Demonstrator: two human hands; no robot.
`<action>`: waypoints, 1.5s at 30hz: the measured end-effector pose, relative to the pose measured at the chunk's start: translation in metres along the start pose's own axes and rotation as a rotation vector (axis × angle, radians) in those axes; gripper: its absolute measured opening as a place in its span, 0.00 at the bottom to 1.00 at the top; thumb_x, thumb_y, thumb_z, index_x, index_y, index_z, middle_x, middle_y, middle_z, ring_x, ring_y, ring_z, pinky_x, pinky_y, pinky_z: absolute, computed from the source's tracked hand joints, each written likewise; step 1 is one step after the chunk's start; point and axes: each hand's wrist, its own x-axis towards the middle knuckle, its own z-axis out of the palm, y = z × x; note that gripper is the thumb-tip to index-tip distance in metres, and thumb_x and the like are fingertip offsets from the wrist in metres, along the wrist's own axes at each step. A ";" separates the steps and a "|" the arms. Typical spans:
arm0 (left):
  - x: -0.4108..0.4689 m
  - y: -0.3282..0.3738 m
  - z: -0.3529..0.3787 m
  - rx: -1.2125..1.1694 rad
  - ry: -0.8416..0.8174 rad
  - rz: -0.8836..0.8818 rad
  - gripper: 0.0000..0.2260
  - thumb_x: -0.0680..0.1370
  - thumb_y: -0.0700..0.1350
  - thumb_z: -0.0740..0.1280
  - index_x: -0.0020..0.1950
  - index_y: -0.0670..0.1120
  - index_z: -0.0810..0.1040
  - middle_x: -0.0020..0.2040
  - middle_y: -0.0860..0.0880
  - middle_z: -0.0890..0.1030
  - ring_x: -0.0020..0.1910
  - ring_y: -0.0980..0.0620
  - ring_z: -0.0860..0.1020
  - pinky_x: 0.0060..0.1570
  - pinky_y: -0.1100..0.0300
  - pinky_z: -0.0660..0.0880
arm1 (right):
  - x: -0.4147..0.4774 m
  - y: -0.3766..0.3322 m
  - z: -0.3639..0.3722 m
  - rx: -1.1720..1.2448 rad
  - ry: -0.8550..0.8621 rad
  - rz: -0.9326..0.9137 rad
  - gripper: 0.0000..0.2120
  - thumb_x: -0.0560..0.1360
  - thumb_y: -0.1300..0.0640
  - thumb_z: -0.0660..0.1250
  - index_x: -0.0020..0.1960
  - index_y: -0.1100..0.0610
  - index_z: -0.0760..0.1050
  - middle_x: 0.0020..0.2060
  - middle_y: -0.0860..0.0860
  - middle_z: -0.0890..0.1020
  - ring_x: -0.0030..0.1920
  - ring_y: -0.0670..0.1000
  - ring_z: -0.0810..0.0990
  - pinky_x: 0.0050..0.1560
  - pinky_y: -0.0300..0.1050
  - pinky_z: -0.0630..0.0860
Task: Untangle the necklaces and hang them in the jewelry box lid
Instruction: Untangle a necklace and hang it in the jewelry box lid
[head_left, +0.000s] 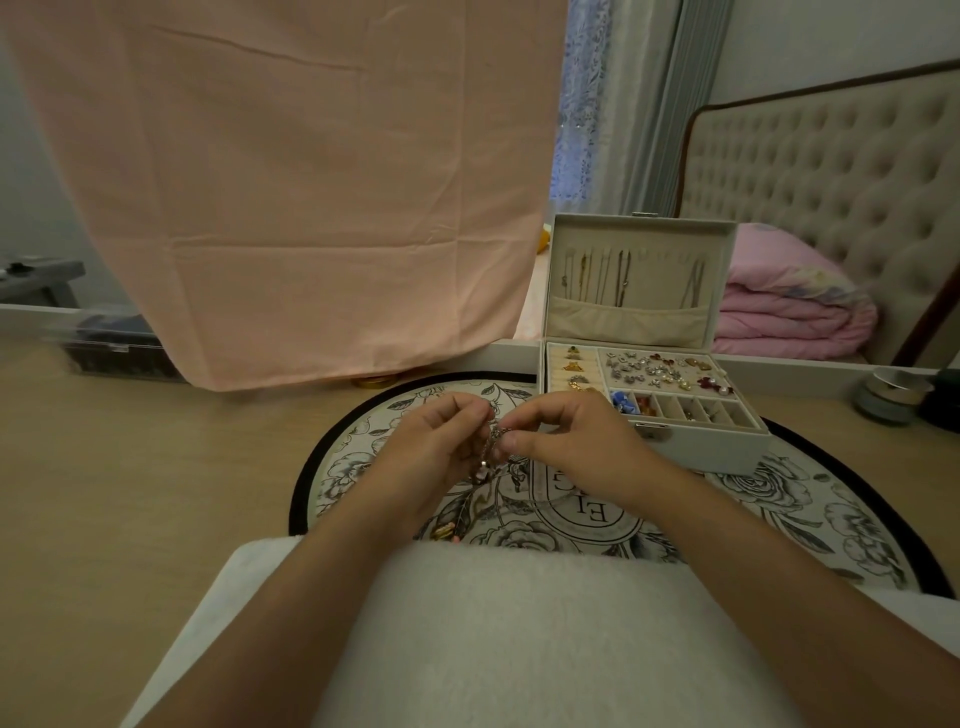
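Both hands meet above the middle of the table (156, 467). The left hand (436, 447) and the right hand (571, 441) each pinch the tangled necklaces (493, 441) between thumb and curled fingers. Loose chain hangs from the tangle onto the round floral mat (831, 499) below. The jewelry box (701, 447) stands open toward the far edge of the table, right of the hands, its near corner on the mat. Its lid (644, 228) stands upright; several hung chains (621, 278) drop into the lid pocket. A white towel (519, 623) lies at the near edge. A pink cloth (311, 182) hangs over the far left.
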 end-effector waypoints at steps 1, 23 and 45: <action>0.000 0.001 0.001 -0.004 0.002 -0.008 0.08 0.81 0.43 0.64 0.44 0.43 0.78 0.40 0.43 0.77 0.38 0.49 0.79 0.47 0.52 0.78 | 0.000 0.000 0.000 0.006 0.011 -0.003 0.05 0.73 0.59 0.76 0.48 0.51 0.85 0.40 0.46 0.86 0.40 0.40 0.83 0.48 0.38 0.79; -0.008 0.012 0.000 0.211 0.044 0.137 0.07 0.79 0.42 0.68 0.47 0.39 0.80 0.40 0.43 0.80 0.36 0.46 0.82 0.44 0.48 0.83 | 0.001 0.000 -0.006 -0.046 -0.012 0.007 0.02 0.73 0.53 0.76 0.45 0.50 0.87 0.39 0.56 0.86 0.38 0.49 0.80 0.45 0.49 0.79; -0.004 -0.003 -0.002 0.493 0.137 0.206 0.06 0.74 0.43 0.75 0.48 0.52 0.87 0.41 0.53 0.85 0.35 0.59 0.78 0.36 0.62 0.78 | 0.001 0.012 -0.008 -0.013 -0.047 0.109 0.18 0.76 0.40 0.66 0.40 0.52 0.85 0.24 0.51 0.69 0.26 0.51 0.62 0.28 0.41 0.61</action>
